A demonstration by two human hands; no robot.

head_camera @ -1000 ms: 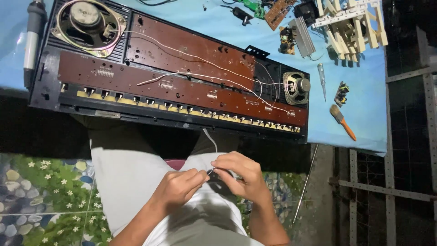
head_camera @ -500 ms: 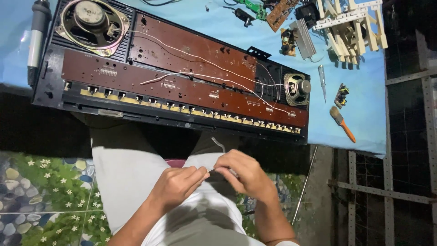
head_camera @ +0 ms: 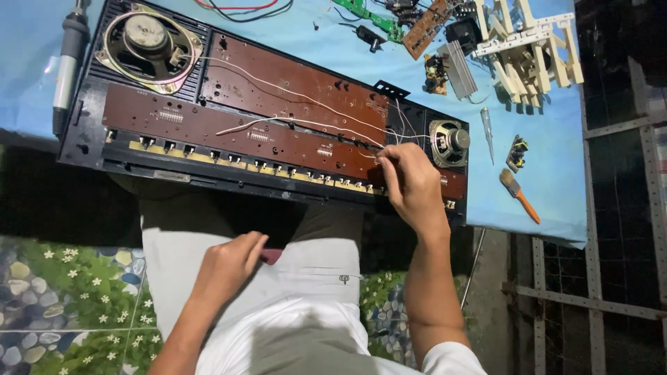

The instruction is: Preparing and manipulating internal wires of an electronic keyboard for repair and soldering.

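An opened black keyboard case [head_camera: 90,149] lies on the blue-covered table, showing brown circuit boards [head_camera: 278,90], thin white wires [head_camera: 292,123], a large speaker [head_camera: 149,42] at the left and a small speaker [head_camera: 448,142] at the right. My right hand [head_camera: 413,184] reaches onto the board's right end and pinches a white wire beside the small speaker. My left hand [head_camera: 229,267] rests on my lap with fingers curled over a small dark red thing, mostly hidden.
A soldering iron [head_camera: 69,62] lies at the table's left edge. At the back right are loose circuit boards [head_camera: 431,17], a grey heat sink [head_camera: 458,66] and a pale wooden frame [head_camera: 531,48]. A screwdriver [head_camera: 486,132] and small brush [head_camera: 520,196] lie right of the case. Metal bars [head_camera: 590,298] stand at right.
My right hand left my lap and moved up to the board's right end, taking the white wire with it. My left hand stayed on my lap.
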